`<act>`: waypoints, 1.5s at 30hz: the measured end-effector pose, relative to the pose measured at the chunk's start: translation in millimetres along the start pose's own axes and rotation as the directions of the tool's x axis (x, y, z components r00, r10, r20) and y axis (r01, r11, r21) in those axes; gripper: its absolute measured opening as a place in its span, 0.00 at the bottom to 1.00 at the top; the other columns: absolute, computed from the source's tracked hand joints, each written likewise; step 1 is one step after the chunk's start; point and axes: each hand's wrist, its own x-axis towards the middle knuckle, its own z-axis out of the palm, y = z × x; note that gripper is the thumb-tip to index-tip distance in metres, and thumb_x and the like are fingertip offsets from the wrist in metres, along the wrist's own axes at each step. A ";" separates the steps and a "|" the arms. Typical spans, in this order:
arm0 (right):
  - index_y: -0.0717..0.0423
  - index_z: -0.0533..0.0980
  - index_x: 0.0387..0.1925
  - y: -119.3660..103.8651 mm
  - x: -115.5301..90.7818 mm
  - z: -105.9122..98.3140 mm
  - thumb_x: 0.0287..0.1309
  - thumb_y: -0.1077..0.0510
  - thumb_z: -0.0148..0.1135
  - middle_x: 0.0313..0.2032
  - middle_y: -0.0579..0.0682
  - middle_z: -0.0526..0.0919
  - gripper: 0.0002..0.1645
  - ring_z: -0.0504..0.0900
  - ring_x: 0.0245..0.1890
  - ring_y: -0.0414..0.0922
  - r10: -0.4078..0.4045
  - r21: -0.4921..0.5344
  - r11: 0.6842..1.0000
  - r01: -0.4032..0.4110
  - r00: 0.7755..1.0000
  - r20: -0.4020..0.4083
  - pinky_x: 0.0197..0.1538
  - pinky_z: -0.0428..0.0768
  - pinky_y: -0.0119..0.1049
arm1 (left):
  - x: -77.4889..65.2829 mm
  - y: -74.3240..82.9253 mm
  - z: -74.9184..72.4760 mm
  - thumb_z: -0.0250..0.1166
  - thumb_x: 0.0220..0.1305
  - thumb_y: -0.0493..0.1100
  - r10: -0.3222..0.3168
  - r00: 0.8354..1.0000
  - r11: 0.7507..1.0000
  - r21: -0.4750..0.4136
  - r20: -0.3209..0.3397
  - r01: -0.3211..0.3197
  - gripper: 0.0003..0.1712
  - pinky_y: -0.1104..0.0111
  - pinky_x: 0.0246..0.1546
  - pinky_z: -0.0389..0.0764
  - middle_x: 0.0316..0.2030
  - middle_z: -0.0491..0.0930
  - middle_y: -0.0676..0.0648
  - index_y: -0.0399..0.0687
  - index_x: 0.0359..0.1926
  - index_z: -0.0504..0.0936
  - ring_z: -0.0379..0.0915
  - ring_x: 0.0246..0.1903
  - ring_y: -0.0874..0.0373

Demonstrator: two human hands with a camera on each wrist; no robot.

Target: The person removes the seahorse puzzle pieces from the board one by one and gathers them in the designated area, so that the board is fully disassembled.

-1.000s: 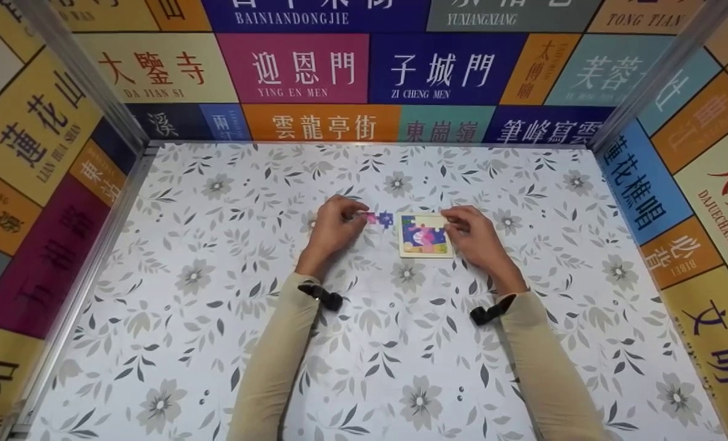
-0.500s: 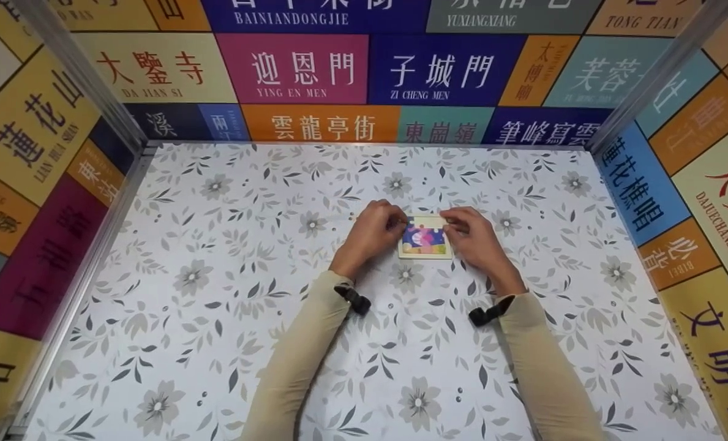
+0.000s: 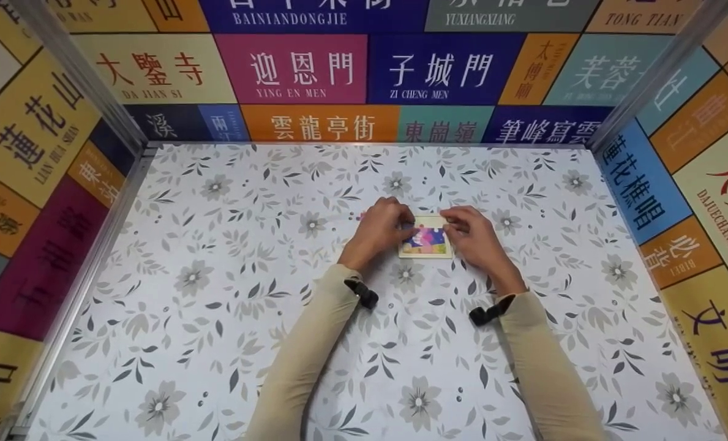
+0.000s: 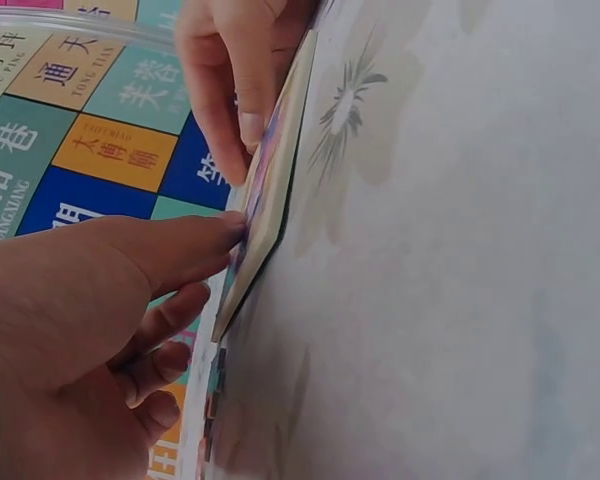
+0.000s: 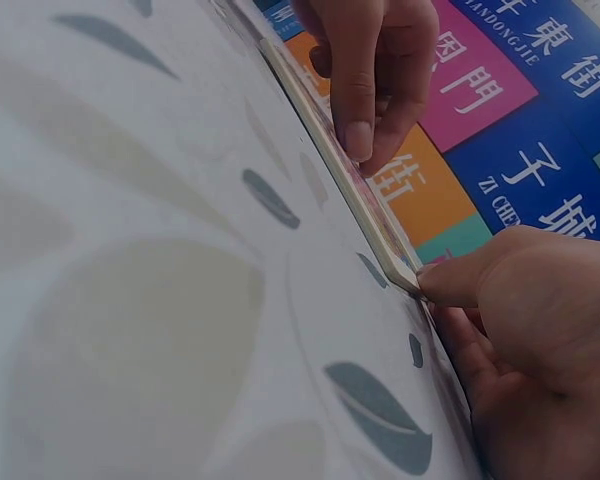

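Puzzle board (image 3: 426, 244) flat on tablecloth (image 3: 217, 343), long axis left-right, between both hands' fingertips.

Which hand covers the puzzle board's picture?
The left hand: its fingers lie over the puzzle board picture's top-left corner; the right hand touches only the top-right frame.

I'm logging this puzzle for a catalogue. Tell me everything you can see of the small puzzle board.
The puzzle board is a small, thin, pale wood-like tray lying flat on the floral tablecloth. Its frame surrounds a colourful picture in blue, pink and yellow. The left hand presses its left edge; the right hand touches its upper right corner.
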 end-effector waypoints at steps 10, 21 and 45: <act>0.57 0.79 0.62 -1.7 2.1 0.1 0.72 0.62 0.61 0.61 0.53 0.77 0.20 0.81 0.59 0.48 -0.005 0.000 1.000 0.005 1.000 -0.004 0.63 0.79 0.42 | 2.9 4.3 -5.2 0.73 0.64 0.56 -0.046 0.998 0.998 0.047 0.044 0.044 0.17 0.58 0.49 0.76 0.43 0.80 0.50 0.51 0.46 0.88 0.74 0.47 0.53; 0.57 0.79 0.62 -2.1 1.7 -1.3 0.72 0.61 0.61 0.61 0.54 0.77 0.20 0.81 0.59 0.50 -0.014 -0.004 1.000 0.014 1.000 -0.008 0.63 0.79 0.45 | 1.6 3.8 -0.3 0.74 0.64 0.55 -0.033 0.999 0.998 0.046 -0.006 0.033 0.16 0.56 0.54 0.75 0.49 0.77 0.49 0.52 0.45 0.88 0.71 0.52 0.52; 0.56 0.79 0.63 -0.4 1.4 2.9 0.73 0.63 0.58 0.67 0.53 0.77 0.20 0.78 0.65 0.50 -0.011 -0.027 1.000 0.012 0.999 0.032 0.67 0.77 0.44 | -9.9 -17.5 -3.5 0.73 0.64 0.41 0.083 0.995 0.981 -0.173 -0.058 -0.092 0.19 0.60 0.58 0.74 0.52 0.82 0.49 0.50 0.56 0.86 0.73 0.53 0.53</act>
